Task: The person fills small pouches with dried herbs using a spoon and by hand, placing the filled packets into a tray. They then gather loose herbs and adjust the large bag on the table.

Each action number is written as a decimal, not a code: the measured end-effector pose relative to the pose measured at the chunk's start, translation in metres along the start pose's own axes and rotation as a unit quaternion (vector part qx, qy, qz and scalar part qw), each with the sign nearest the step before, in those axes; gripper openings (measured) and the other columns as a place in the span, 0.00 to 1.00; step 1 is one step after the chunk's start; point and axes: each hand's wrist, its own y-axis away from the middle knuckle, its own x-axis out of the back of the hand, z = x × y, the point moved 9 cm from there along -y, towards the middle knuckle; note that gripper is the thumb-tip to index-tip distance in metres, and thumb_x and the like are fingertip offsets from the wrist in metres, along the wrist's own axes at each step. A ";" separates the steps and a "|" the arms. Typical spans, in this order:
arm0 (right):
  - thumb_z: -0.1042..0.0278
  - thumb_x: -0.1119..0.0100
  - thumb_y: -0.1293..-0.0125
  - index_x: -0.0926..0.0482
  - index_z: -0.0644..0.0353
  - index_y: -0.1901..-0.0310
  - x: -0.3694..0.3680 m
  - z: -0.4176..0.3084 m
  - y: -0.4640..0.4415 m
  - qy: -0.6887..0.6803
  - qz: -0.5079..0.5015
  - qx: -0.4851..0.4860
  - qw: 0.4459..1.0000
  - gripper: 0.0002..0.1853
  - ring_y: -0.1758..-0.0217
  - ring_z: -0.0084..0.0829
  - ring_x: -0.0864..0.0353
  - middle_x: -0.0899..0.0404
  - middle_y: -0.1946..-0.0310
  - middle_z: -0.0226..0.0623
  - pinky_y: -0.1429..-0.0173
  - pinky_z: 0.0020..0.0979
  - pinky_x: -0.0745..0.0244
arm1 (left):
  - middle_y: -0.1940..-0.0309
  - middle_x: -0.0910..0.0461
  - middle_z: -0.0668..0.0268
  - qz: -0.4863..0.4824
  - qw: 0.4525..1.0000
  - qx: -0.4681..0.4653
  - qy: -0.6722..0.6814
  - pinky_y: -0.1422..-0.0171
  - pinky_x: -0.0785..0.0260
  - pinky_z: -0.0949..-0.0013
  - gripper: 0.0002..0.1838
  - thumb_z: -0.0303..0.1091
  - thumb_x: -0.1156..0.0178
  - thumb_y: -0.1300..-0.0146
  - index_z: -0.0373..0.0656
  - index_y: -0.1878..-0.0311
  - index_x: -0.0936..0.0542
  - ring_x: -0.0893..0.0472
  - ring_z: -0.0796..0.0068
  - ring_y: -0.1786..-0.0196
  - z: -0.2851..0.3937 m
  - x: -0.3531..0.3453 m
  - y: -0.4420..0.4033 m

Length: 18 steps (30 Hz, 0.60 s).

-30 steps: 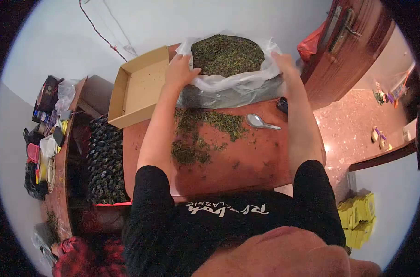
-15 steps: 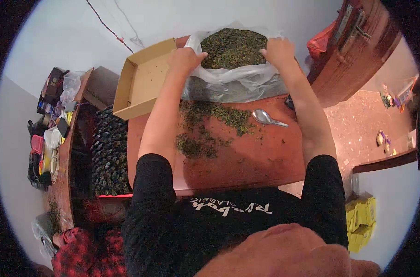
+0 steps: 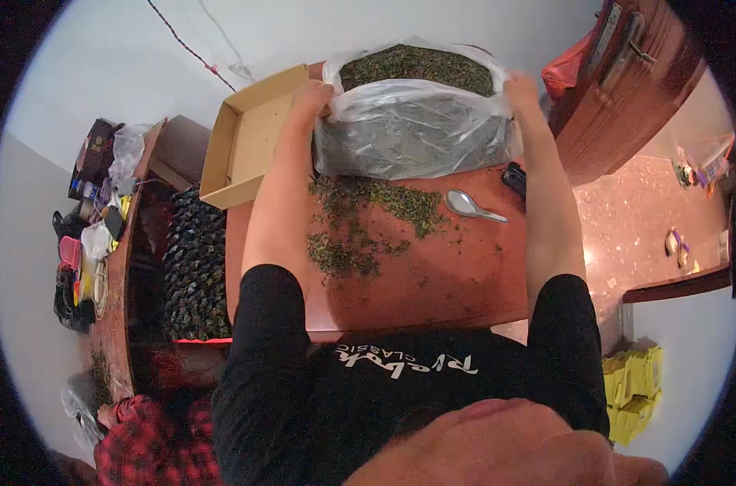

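A clear plastic bag (image 3: 416, 134) full of dried green leaves (image 3: 421, 68) stands at the far side of the reddish table (image 3: 449, 283). At the bag's left rim, my left hand (image 3: 312, 99) is closed on the plastic. My right hand (image 3: 520, 91) grips the rim on the opposite side. The front of the rim is pulled up and covers part of the leaves. Loose leaves (image 3: 356, 243) lie scattered on the table in front of the bag, with a metal spoon (image 3: 473, 207) to their right.
An open cardboard box (image 3: 251, 142) is left of the bag. A dark phone-like object (image 3: 514, 178) lies near my right forearm. Rows of dark bundles (image 3: 194, 271) fill a tray at the left. A person in a red checked sleeve (image 3: 153, 441) is at the lower left.
Both hands have shifted along the rim and now hold its left and right sides. The front plastic has risen, so less of the leaves shows and more of the bag's front is visible.
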 end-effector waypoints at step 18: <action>0.62 0.40 0.41 0.20 0.58 0.48 0.100 -0.080 0.074 -0.011 0.121 0.229 0.966 0.20 0.45 0.48 0.21 0.19 0.51 0.48 0.38 0.43 0.28 | 0.52 0.20 0.55 -0.009 0.632 0.018 0.775 0.43 0.26 0.49 0.13 0.30 0.46 0.35 0.35 0.49 0.24 0.20 0.56 0.51 -0.073 -0.035 0.012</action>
